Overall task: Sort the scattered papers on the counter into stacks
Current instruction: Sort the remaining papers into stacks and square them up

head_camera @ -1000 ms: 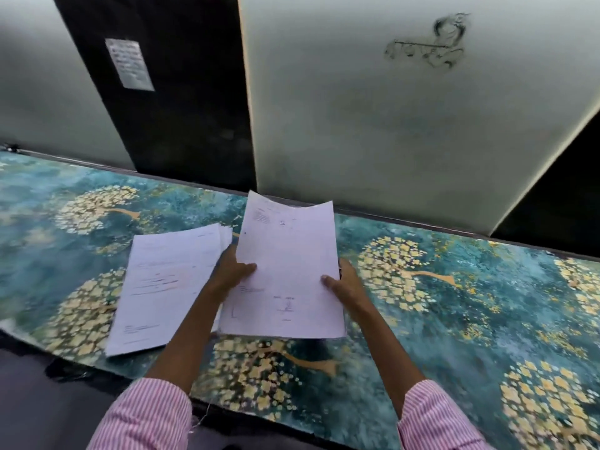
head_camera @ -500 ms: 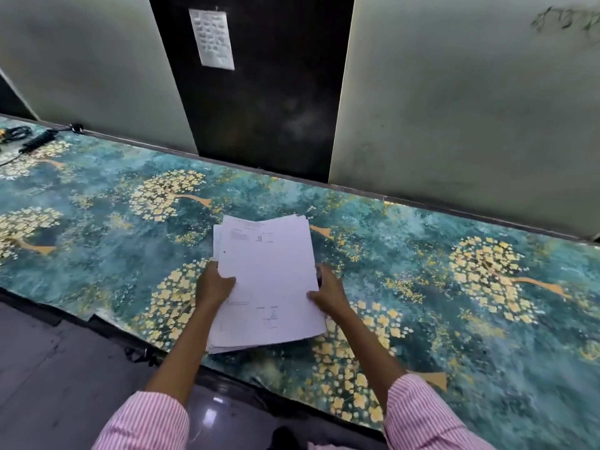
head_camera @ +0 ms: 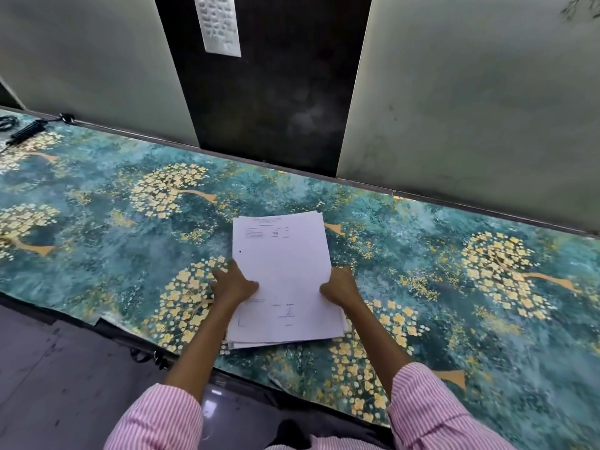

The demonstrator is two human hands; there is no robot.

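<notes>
A stack of white printed papers (head_camera: 285, 274) lies on the counter (head_camera: 113, 222), which is covered in teal cloth with yellow tree patterns. My left hand (head_camera: 232, 282) grips the stack's left edge, thumb on top. My right hand (head_camera: 339, 287) clasps the right edge. Lower sheets stick out slightly at the stack's near edge. Both forearms reach in from pink striped sleeves.
A black coiled cable (head_camera: 24, 133) lies at the far left of the counter. Grey panels and a dark panel with a taped paper notice (head_camera: 220, 24) stand behind the counter. The counter's front edge (head_camera: 130, 339) runs just below the stack, with floor beneath.
The sheet I held has been laid onto the pile to its left and the papers squared into one neater stack. The view has shifted left.
</notes>
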